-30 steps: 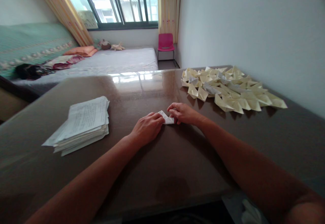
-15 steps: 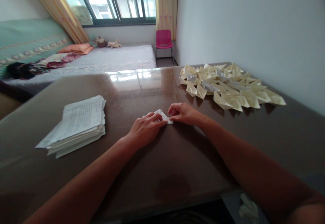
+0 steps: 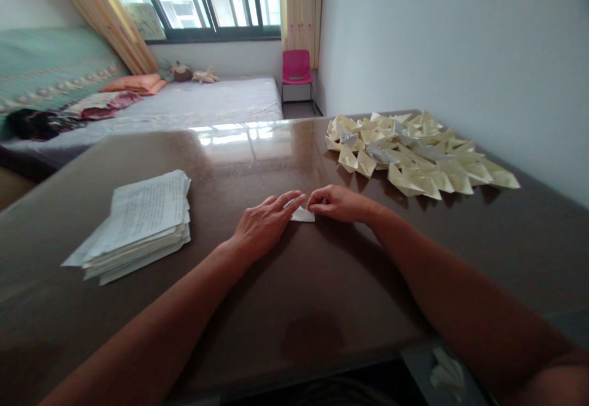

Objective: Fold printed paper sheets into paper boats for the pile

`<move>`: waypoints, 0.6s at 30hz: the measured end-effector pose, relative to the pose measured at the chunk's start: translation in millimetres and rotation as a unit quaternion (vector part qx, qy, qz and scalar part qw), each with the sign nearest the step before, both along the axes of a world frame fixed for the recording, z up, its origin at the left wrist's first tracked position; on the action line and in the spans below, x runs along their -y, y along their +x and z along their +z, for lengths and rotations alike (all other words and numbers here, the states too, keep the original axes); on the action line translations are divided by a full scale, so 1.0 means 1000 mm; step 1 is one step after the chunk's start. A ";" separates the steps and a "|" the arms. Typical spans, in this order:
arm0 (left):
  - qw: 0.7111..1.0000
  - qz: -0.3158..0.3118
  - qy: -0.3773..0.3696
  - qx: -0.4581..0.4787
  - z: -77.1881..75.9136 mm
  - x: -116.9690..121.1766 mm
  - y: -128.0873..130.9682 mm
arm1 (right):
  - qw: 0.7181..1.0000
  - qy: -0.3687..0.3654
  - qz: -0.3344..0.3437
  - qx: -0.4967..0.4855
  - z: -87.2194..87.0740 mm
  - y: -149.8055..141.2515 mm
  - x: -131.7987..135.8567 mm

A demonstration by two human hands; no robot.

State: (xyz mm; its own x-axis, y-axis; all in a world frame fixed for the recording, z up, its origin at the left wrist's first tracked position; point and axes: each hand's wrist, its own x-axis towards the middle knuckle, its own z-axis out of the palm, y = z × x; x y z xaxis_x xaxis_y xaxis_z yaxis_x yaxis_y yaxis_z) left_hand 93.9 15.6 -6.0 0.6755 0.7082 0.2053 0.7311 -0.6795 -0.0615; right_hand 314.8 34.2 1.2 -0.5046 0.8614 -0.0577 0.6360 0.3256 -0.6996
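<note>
A small folded piece of white paper (image 3: 302, 215) lies on the brown table between my hands. My left hand (image 3: 269, 221) rests over its left part, fingers stretched out together and pointing right, hiding that side. With fingers curled and thumb drawn in, my right hand (image 3: 339, 203) pinches the paper at its right end. The fingertips of both hands almost meet above the fold.
A stack of printed sheets (image 3: 145, 216) sits on the table (image 3: 257, 326) to the left. Many folded paper pieces (image 3: 414, 157), mostly cream, cover the back right by the wall. Beyond are a bed (image 3: 221, 99) and a pink chair (image 3: 297, 68).
My left hand's fingers have straightened and slid up over the paper, covering its raised point. My right hand has shifted slightly, its fingers now closer to the left hand's.
</note>
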 end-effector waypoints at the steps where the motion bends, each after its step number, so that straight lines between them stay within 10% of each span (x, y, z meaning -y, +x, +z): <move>1: 1.000 -0.005 0.001 -0.011 -0.001 -0.002 0.001 | 1.000 -0.007 0.009 -0.011 0.001 0.000 0.000; 18: 0.997 -0.051 -0.040 -0.048 0.005 -0.013 0.002 | 0.996 0.019 -0.041 0.081 -0.002 -0.007 0.003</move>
State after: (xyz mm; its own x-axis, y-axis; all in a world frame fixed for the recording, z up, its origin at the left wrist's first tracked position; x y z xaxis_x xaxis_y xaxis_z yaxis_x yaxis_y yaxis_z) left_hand 95.8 28.5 -0.7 0.7579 0.6471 0.0824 0.6521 -0.7548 -0.0701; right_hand 308.1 30.9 -1.0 -0.4185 0.9027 -0.0997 0.7654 0.2914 -0.5738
